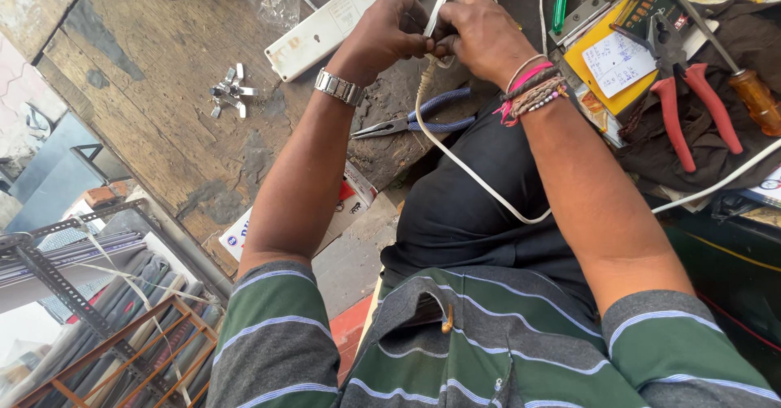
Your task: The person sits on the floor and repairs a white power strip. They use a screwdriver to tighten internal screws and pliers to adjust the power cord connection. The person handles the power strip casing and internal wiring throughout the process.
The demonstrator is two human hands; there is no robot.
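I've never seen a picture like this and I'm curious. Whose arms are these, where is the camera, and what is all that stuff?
The camera sits on a person's head and looks down, so you see that person's own arms and striped shirt from above. There is no machine here, only two bare hands.

The left hand, with a metal watch on its wrist, and the right hand, with colourful bracelets, meet at the end of a white cable. Both pinch it where it joins a thin white part; what exactly the fingers are doing is hidden.

On the worn wooden bench lie a white power strip, blue pliers, a few small metal pieces, red pliers, a green screwdriver and an orange-handled screwdriver.
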